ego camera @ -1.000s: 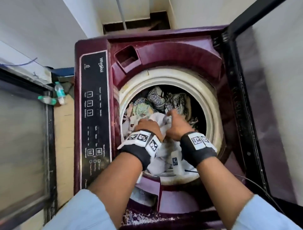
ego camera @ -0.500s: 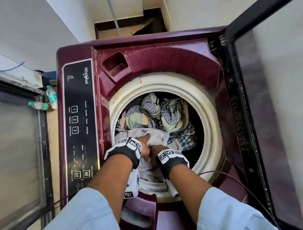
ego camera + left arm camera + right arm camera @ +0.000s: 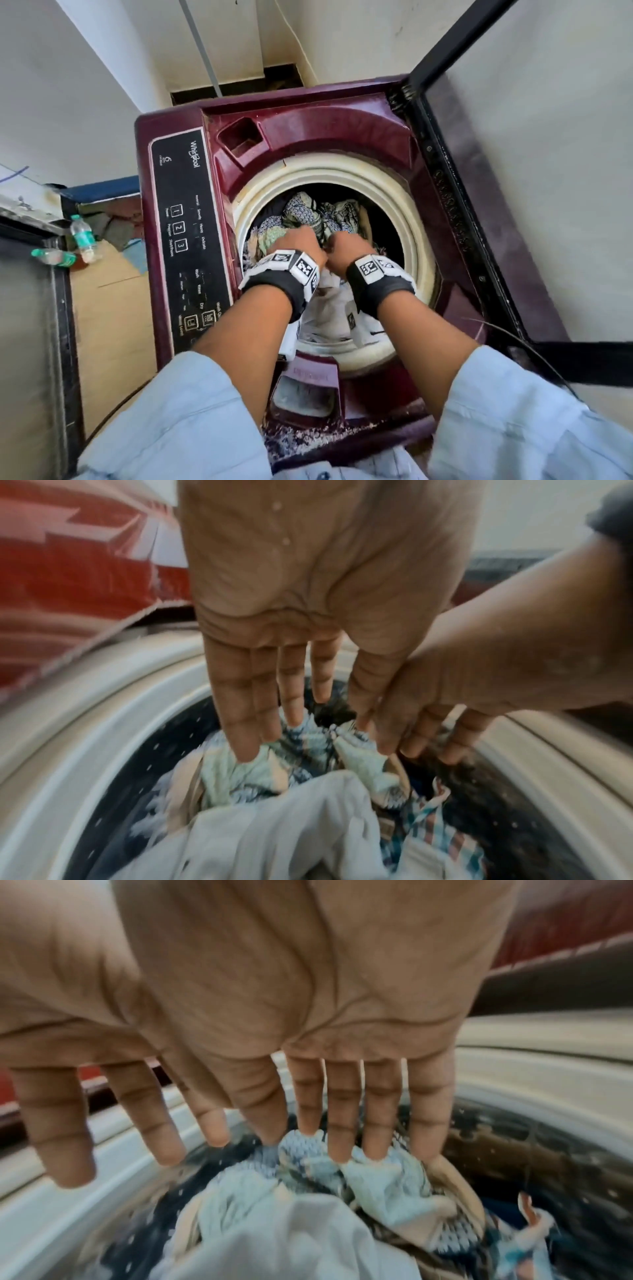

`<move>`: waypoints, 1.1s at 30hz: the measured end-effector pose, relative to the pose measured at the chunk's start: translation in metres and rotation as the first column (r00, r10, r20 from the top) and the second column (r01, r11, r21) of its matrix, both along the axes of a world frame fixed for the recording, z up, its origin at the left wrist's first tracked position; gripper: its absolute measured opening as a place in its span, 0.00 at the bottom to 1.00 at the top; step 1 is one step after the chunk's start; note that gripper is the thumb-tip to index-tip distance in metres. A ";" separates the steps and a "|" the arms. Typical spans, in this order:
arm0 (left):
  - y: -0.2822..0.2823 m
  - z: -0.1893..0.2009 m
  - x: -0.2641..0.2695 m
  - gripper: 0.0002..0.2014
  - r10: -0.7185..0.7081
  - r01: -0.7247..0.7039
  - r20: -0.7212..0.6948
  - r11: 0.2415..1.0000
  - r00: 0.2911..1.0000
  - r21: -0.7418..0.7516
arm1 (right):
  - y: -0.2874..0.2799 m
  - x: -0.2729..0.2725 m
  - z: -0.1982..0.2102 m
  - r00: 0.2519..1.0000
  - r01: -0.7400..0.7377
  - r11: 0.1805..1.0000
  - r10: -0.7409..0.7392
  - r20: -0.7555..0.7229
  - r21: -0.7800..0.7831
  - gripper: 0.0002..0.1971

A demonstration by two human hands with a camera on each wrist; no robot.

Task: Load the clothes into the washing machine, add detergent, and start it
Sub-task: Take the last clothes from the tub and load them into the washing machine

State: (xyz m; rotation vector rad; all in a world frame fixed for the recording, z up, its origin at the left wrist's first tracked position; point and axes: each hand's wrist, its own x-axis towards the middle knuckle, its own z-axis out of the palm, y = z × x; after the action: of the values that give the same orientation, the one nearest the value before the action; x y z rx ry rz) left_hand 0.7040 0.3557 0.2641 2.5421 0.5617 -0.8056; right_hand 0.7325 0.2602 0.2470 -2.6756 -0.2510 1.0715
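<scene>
Clothes fill the washing machine drum at the centre of the frame, directly beneath both hands. Left hand and right hand lie side by side, fingers straight, tips pressing the patterned fabric, gripping nothing.

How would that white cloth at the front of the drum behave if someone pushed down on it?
The crumpled white cloth would probably fold and sink, since it lies in soft creases. It looks light. It drapes over the cream drum rim, so one end might stay hanging out.
</scene>
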 end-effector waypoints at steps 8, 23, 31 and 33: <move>0.016 0.072 -0.024 0.11 -0.060 0.048 0.421 0.998 0.905 0.039 | 0.020 -0.046 0.074 0.886 0.265 0.954 -0.298 0.354 0.140 0.11; 0.019 0.123 -0.115 0.10 -0.361 0.452 0.656 0.891 0.663 0.035 | 0.035 -0.184 0.132 0.517 0.627 0.718 -0.674 0.527 0.303 0.11; -0.073 0.116 -0.202 0.11 -0.669 0.777 0.580 0.622 0.465 0.094 | -0.035 -0.298 0.121 0.205 0.876 0.383 -0.846 0.492 0.294 0.13; -0.098 0.112 -0.235 0.11 -0.725 0.841 0.566 0.532 0.392 0.098 | -0.053 -0.338 0.115 0.105 0.921 0.267 -0.870 0.482 0.283 0.14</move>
State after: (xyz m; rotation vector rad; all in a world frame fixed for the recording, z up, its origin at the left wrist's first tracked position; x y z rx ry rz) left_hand 0.4689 0.2577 0.3765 2.5694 -0.9944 -0.2803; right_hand 0.3948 0.2075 0.3624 -2.3007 1.2824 -0.1723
